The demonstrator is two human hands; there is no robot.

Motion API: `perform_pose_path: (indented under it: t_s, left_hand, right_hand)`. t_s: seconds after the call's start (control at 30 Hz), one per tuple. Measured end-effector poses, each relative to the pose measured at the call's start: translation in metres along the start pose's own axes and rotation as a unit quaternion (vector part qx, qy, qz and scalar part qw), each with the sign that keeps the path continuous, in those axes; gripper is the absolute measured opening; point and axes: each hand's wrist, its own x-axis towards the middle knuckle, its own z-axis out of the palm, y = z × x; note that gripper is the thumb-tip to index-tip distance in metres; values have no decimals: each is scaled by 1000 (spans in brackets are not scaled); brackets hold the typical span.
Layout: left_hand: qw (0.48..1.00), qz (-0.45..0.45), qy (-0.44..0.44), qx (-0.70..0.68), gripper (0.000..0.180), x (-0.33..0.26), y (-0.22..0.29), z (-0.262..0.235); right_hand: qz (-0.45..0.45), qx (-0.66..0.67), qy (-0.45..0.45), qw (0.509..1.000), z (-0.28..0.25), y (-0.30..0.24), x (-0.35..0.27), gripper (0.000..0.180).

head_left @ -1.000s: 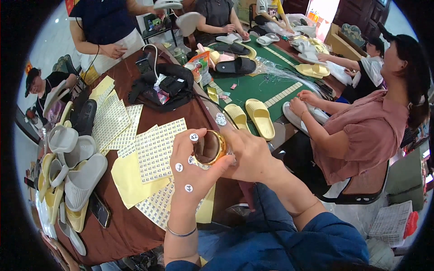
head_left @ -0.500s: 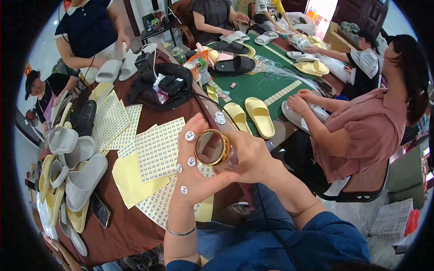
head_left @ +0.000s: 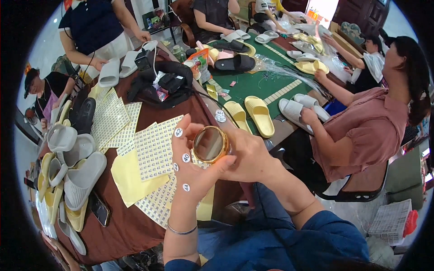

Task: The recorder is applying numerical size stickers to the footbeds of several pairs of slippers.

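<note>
Reaching in from the lower edge, both forearms are converging at the middle of the frame, where the right hand is gripping a jar by its side, wrist bent inward and knuckles up. The jar's gold-rimmed top is facing the camera. From lower left, the left hand is rising almost straight up, fingers curving half-bent round the jar's left side and thumb stretching to the right along its lower edge; I cannot tell whether these fingers are pressing on it. Round stickers are lining the back of this hand, and a bracelet is circling its wrist. Sheets of labels are lying just left of it

Compared with half a second ago, the left fingers are bending more and the thumb is sitting higher, closer to the jar's rim, while the jar itself is keeping nearly the same spot. At right, the person in pink is now stretching one hand to the yellow slippers at upper right; earlier both hands were staying together at the grey pair
</note>
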Motion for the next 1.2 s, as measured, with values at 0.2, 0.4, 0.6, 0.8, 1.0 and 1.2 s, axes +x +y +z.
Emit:
perform_pose_path:
  t_s: [0.2, 0.4, 0.6, 0.8, 1.0, 1.2]
  left_hand:
    - [996, 65, -35, -43, 105, 3, -3, -2]
    - [1000, -6, 25, 8, 108, 2, -6, 1]
    - [1000, -25, 1, 4, 102, 3, -5, 0]
    - [994, 54, 73, 64, 78, 3, -14, 11]
    - [965, 211, 61, 142, 29, -2, -9, 6]
    - [969, 195, 93, 118, 24, 2, -9, 6]
  right_hand:
    - [3, 11, 20, 1000, 3, -2, 3, 73]
    - [0, 7, 19, 1000, 1, 0, 3, 73]
    - [3, 31, 37, 999, 5, 10, -1, 72]
    - [44, 10, 56, 997, -14, 41, 37, 69]
    - [45, -30, 34, 998, 24, 58, 108, 74]
    - [6, -31, -98, 995, 97, 44, 160, 84]
